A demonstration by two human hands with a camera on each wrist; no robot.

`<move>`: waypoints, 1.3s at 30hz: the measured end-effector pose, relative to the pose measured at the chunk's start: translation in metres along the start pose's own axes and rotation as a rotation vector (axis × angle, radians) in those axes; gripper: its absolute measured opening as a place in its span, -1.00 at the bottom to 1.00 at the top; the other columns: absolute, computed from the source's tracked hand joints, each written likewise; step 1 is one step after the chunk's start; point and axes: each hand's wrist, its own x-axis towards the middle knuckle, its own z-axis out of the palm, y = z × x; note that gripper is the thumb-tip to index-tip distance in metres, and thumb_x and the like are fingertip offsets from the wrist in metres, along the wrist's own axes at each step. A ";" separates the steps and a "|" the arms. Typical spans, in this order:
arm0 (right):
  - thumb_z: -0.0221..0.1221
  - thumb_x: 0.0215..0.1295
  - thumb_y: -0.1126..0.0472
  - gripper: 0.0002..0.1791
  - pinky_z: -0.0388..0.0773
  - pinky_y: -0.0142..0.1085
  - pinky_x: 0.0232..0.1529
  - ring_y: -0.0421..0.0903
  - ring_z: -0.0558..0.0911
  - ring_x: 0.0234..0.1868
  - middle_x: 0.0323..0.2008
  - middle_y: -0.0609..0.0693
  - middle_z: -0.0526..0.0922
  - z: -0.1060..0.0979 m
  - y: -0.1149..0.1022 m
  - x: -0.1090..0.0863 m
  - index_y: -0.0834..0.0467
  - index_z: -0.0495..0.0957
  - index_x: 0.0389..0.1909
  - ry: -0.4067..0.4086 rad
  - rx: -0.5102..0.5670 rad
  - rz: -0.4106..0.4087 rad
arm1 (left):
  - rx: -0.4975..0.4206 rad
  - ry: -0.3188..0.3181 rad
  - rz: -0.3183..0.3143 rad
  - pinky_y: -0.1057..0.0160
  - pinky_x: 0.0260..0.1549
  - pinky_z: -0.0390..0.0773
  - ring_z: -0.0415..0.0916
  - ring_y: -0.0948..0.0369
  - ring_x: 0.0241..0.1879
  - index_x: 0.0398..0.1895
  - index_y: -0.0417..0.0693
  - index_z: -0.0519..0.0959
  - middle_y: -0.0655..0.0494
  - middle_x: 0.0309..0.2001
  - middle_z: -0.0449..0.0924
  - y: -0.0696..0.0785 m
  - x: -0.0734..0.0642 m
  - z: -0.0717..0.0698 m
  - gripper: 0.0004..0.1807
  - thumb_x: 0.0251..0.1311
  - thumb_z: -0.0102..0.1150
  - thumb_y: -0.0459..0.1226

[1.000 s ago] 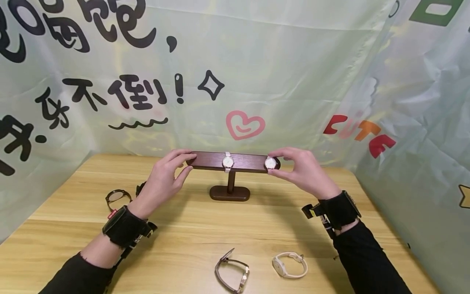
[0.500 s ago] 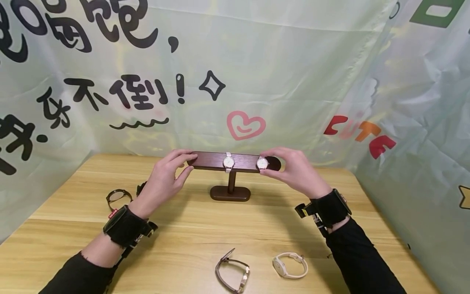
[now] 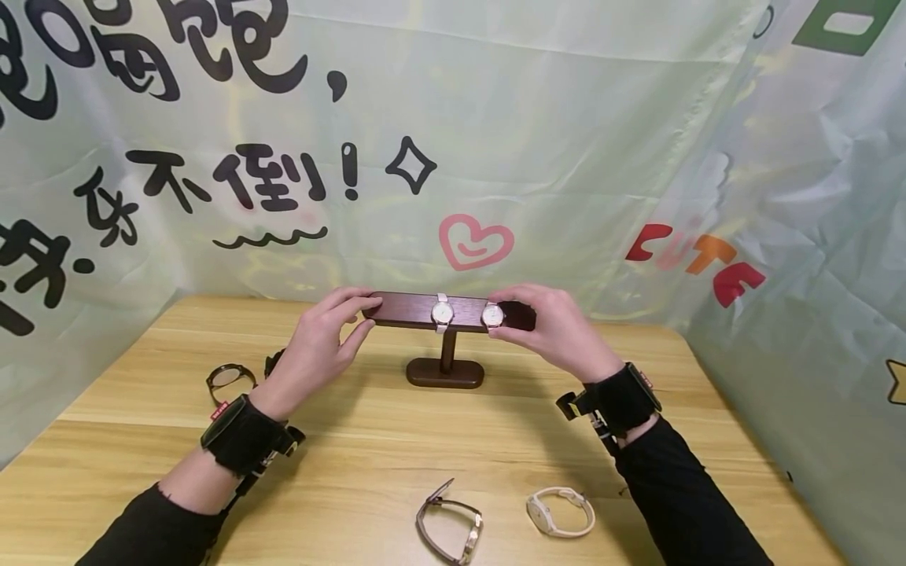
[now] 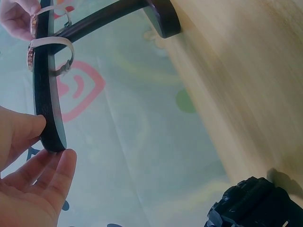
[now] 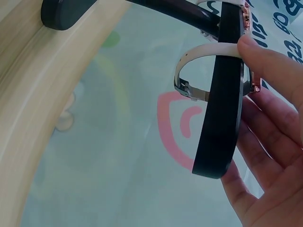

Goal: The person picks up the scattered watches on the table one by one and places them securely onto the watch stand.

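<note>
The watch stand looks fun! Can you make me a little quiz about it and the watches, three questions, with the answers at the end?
1. True or false: in the head view, the cream watch on the table lies to the right of the dark-strapped watch.
2. What does the left hand hold? A) a watch B) one end of the watch stand C) nothing
3. How many watches are on the watch stand?

Key:
1. True.
2. B.
3. Two: the middle watch and the outer watch, which the right hand pinches.
</note>
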 end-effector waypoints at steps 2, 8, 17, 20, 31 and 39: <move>0.54 0.29 0.12 -0.51 0.68 -0.12 0.00 0.00 0.72 0.07 0.19 0.06 0.77 0.001 -0.001 0.001 0.09 0.71 0.22 0.000 0.004 0.000 | -0.001 0.000 0.001 -0.02 -0.08 0.78 0.74 -0.08 0.07 0.24 -0.19 0.70 -0.16 0.27 0.67 0.000 0.000 0.000 -0.64 0.41 0.36 -0.41; 0.54 0.28 0.12 -0.48 0.69 -0.06 0.13 0.03 0.71 0.18 0.20 0.06 0.76 0.005 -0.004 0.003 0.11 0.70 0.25 -0.002 0.003 -0.018 | -0.004 -0.001 0.002 -0.02 -0.07 0.78 0.73 -0.08 0.09 0.24 -0.19 0.70 -0.16 0.26 0.67 0.001 -0.001 0.000 -0.64 0.41 0.36 -0.41; 0.57 0.24 0.15 -0.51 0.70 -0.12 -0.02 -0.02 0.67 0.00 0.12 0.05 0.73 0.007 -0.006 0.003 0.11 0.71 0.17 0.014 -0.015 -0.045 | -0.006 0.004 0.009 -0.01 -0.11 0.78 0.73 -0.08 0.09 0.23 -0.19 0.71 -0.16 0.26 0.67 0.000 -0.001 0.001 -0.64 0.40 0.36 -0.42; 0.57 0.23 0.15 -0.51 0.69 -0.11 0.01 -0.02 0.67 0.02 0.11 0.06 0.75 0.006 -0.007 0.003 0.12 0.71 0.16 0.018 -0.030 -0.052 | -0.005 0.004 0.007 0.00 -0.16 0.78 0.74 -0.07 0.05 0.24 -0.18 0.71 -0.16 0.27 0.67 -0.001 -0.001 0.000 -0.64 0.40 0.36 -0.42; 0.56 0.24 0.12 -0.50 0.64 0.01 0.31 0.04 0.71 0.19 0.13 0.05 0.78 0.007 -0.005 0.005 0.12 0.71 0.19 0.023 -0.017 -0.059 | 0.004 0.005 0.013 0.01 -0.18 0.78 0.74 -0.08 0.10 0.22 -0.18 0.71 -0.15 0.26 0.68 -0.001 0.000 0.000 -0.64 0.39 0.37 -0.43; 0.56 0.25 0.10 -0.50 0.65 -0.01 0.28 0.05 0.73 0.19 0.12 0.04 0.80 0.014 -0.008 0.011 0.11 0.72 0.18 0.032 -0.016 -0.073 | 0.010 0.015 0.024 0.04 -0.23 0.77 0.75 -0.07 0.06 0.21 -0.19 0.72 -0.16 0.25 0.69 -0.001 0.000 -0.001 -0.65 0.37 0.39 -0.44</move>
